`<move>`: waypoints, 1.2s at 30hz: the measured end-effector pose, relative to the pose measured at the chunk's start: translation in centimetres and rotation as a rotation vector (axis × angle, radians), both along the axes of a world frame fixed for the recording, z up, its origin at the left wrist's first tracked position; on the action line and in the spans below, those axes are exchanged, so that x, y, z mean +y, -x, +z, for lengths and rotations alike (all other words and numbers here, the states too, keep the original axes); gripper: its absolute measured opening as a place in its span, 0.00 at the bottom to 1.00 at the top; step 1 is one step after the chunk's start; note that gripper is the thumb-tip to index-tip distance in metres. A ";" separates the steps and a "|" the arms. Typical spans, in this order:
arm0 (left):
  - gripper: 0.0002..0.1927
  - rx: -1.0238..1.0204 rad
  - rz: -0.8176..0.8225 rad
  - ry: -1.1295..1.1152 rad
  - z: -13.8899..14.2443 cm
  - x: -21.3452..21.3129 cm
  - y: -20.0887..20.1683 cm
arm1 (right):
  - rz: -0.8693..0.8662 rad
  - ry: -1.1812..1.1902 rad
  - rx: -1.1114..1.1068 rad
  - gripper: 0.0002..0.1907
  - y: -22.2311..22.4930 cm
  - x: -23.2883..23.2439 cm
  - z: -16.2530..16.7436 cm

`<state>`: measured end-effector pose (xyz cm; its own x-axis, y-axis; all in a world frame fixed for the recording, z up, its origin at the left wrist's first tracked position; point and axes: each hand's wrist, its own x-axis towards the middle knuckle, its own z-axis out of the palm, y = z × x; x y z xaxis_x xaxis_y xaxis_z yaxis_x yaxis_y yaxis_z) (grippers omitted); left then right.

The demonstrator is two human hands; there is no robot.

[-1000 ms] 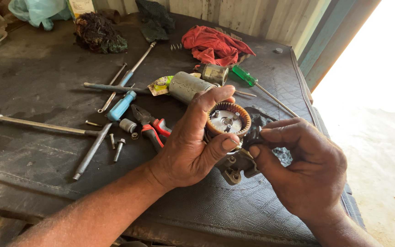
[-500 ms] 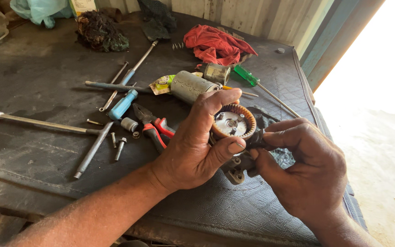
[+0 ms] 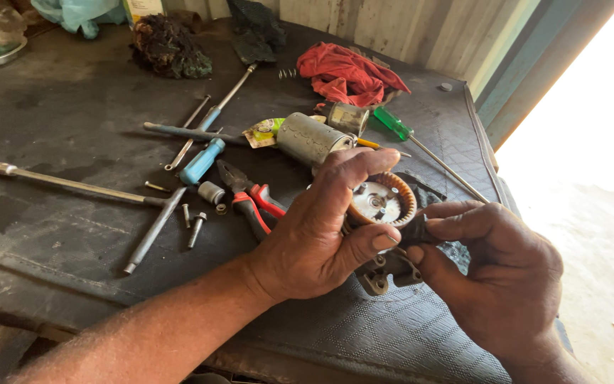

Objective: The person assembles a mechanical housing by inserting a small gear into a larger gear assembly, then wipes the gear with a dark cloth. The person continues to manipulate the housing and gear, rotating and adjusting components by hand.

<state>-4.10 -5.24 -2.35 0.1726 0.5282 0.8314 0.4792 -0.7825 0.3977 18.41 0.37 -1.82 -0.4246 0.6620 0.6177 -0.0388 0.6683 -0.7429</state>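
Observation:
My left hand grips a round motor part with a brown toothed ring and a shiny metal centre, its open face turned toward me. Thumb and fingers wrap its rim. My right hand pinches a small dark piece at the part's lower right edge, touching it. Below the hands a grey metal bracket lies on the dark quilted mat.
On the dark worktable lie a grey motor cylinder, red-handled pliers, a blue-handled tool, a T-bar wrench, loose bolts, a green screwdriver, a red rag and black rags.
The round part has stayed in my left hand, tilting slightly. My right hand has shifted a little lower and closer to the part's lower edge.

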 end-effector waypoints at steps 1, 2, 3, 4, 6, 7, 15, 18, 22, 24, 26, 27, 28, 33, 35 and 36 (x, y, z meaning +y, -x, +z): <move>0.31 0.006 0.005 0.000 0.0 0.0 0.0 | 0.006 0.009 0.005 0.15 0.0 0.0 -0.1; 0.31 0.010 0.007 -0.002 0.0 0.0 0.0 | 0.011 0.019 0.009 0.15 0.0 0.0 -0.1; 0.31 0.014 0.009 -0.004 -0.1 0.0 0.0 | -0.007 0.012 -0.003 0.15 0.0 0.0 -0.1; 0.31 0.018 0.008 -0.009 -0.1 0.0 0.0 | -0.026 0.004 -0.014 0.15 0.1 0.0 0.0; 0.31 0.025 0.010 -0.018 -0.1 0.0 0.0 | -0.052 0.027 -0.030 0.16 0.2 -0.2 0.2; 0.31 0.029 0.013 -0.021 -0.1 0.0 0.0 | -0.058 0.058 -0.034 0.16 0.3 -0.4 0.3; 0.29 0.008 0.031 -0.011 0.1 -0.1 0.2 | -0.308 -0.070 -0.252 0.18 1.1 -1.7 1.9; 0.30 -0.019 0.013 0.015 0.1 0.0 0.2 | -0.309 -0.031 -0.253 0.17 1.3 -1.7 2.3; 0.30 -0.006 0.026 0.012 0.1 -0.1 0.2 | -0.290 -0.032 -0.251 0.17 1.3 -1.9 2.5; 0.30 0.004 0.039 0.003 0.0 -0.2 0.1 | -0.313 -0.023 -0.274 0.17 1.3 -2.2 2.4; 0.30 0.010 0.043 0.002 0.0 -0.2 0.1 | -0.344 0.013 -0.289 0.17 1.3 -2.4 2.4; 0.30 0.013 0.044 0.001 0.0 -0.2 0.1 | -0.347 -0.003 -0.281 0.17 1.4 -2.5 2.4; 0.30 0.017 0.045 0.000 0.0 -0.2 0.1 | -0.350 -0.019 -0.274 0.17 1.4 -2.6 2.3; 0.30 0.029 0.060 -0.011 -0.1 -0.3 0.0 | -0.348 -0.073 -0.249 0.17 1.6 -2.8 2.2; 0.30 0.034 0.058 -0.024 -0.1 -0.2 0.0 | -0.395 -0.156 -0.290 0.18 1.5 -2.8 2.2; 0.30 0.037 0.058 -0.028 -0.1 -0.2 0.0 | -0.381 -0.171 -0.285 0.17 1.5 -2.8 2.2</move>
